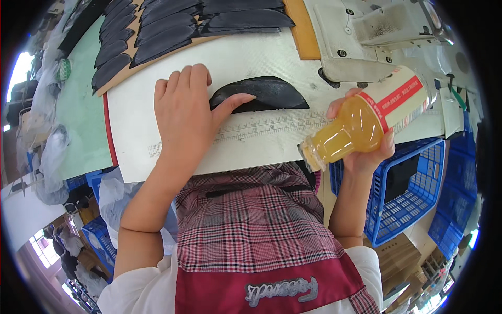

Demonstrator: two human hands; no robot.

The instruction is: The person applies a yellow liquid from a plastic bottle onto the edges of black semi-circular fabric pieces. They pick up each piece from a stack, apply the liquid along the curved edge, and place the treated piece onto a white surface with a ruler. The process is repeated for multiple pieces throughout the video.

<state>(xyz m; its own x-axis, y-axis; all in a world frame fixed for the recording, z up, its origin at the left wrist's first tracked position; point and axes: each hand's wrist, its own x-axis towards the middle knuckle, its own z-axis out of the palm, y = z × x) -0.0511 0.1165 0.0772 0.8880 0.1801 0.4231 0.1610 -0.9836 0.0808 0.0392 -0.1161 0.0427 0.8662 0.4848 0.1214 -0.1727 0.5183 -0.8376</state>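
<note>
On the white worktop lies a black half-moon-shaped piece (269, 91), its straight edge near a printed ruler strip (261, 125). My left hand (185, 104) rests at the piece's left end. Its thumb is stretched out over the piece and its other fingers lie on the worktop, so the hand is open. My right hand (384, 149) is closed around a glass bottle (361, 123) with amber-yellow liquid and a white-and-red label. The bottle is tilted, its neck pointing down to the left. Its crusted mouth is above the worktop's front edge, apart from the black piece.
Overlapping black curved pieces (167, 26) lie in rows on a tan board at the back left. A wooden strip (303, 31) and a pale machine (355, 31) stand at the back right. Below the worktop at right sits a blue plastic crate (408, 193).
</note>
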